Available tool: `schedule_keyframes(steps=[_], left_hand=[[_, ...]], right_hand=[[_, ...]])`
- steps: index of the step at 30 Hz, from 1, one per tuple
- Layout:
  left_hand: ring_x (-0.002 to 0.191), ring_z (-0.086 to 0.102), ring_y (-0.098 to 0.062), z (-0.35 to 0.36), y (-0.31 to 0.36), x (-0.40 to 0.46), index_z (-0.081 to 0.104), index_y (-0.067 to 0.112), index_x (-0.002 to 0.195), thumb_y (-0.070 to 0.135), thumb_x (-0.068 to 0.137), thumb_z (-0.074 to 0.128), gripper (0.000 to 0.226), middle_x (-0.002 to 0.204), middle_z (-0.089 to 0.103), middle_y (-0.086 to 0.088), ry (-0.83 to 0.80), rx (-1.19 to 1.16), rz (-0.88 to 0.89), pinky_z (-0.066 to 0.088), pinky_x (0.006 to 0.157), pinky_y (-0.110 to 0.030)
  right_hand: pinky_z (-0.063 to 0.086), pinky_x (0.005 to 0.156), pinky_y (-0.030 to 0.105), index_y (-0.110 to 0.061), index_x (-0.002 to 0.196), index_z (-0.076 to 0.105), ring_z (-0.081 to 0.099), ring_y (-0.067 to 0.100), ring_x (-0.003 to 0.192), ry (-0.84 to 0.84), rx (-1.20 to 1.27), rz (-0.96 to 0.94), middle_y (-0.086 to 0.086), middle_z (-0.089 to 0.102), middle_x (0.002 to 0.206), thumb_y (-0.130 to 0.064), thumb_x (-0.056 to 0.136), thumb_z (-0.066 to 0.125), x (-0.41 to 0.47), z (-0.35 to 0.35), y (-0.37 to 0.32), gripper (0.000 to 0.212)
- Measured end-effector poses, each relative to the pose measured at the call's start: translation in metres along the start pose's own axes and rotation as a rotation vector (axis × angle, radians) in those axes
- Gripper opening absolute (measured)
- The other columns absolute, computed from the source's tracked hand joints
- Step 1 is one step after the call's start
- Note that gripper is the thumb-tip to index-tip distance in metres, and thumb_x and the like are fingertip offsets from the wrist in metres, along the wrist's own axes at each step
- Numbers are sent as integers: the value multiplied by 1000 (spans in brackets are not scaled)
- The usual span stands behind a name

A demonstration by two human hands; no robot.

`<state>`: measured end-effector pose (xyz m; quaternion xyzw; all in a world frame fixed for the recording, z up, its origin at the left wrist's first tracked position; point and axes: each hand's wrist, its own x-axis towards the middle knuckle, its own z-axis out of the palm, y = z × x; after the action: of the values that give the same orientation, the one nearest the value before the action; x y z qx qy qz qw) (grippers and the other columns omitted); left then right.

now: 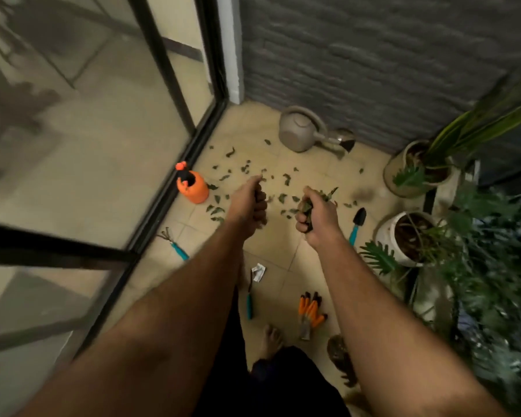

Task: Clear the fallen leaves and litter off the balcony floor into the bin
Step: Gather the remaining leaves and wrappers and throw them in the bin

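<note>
Gathering is the step in hand: the right hand [315,218] is clenched round a bunch of leaves [321,195], green tips sticking out past the thumb. The left hand [250,203] is curled into a fist too, though I cannot tell whether it holds anything. Scattered leaves [247,170] lie across the floor [271,248] toward the far corner, between the orange spray bottle [192,186] by the glass-door edge and the watering can [301,129] at the wall. A scrap of paper litter [258,272] lies nearer the feet. No bin is in view, so the next move probably calls for turning to find it. Two plant pots [403,236] along the right edge hold soil and plants.
</note>
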<state>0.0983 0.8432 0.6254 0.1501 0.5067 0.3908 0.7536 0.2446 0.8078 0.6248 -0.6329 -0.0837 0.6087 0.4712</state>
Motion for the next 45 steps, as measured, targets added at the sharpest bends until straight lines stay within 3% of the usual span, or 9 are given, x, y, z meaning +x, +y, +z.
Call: schedule_keyframes(steps=[7,14,22,33,39,45], left_hand=[[32,17,-3,-42,3,-121,31,22,68,37,103,45,40,45,22,10,59,-203,94,12,30,-15],[31,20,-3,-134,6,-221,32,21,68,37,102,45,40,44,25,9,176,-403,221,13,28,-14],[34,18,-2,-301,-38,-355,33,23,68,37,101,48,39,51,24,8,412,-592,349,10,31,-14],[37,22,-4,-543,-160,-642,36,21,70,34,99,54,37,54,31,6,787,-766,523,12,34,-16],[36,24,-5,-619,-219,-740,37,22,69,34,100,51,36,52,32,6,945,-936,597,14,33,-17],[38,28,-7,-670,-272,-793,40,22,68,35,97,58,36,55,34,4,1119,-1065,602,18,34,-15]], right_hand=[[21,38,19,-18,73,47,35,13,39,-204,-142,-46,1,41,61,-27,95,61,-106,56,9,28],[21,37,18,-17,80,47,35,12,40,-379,-350,-37,1,42,59,-28,94,62,-187,118,71,24],[17,36,14,-20,69,44,31,9,37,-603,-563,83,-2,37,54,-27,97,56,-286,189,222,31],[19,38,14,-20,74,44,33,10,36,-920,-796,205,-4,38,49,-25,97,59,-533,268,488,27],[20,38,16,-21,75,43,35,11,39,-1162,-995,250,-3,40,53,-26,98,58,-638,297,589,28],[20,40,19,-18,77,46,38,13,43,-1283,-1184,305,1,44,60,-28,99,58,-692,314,674,27]])
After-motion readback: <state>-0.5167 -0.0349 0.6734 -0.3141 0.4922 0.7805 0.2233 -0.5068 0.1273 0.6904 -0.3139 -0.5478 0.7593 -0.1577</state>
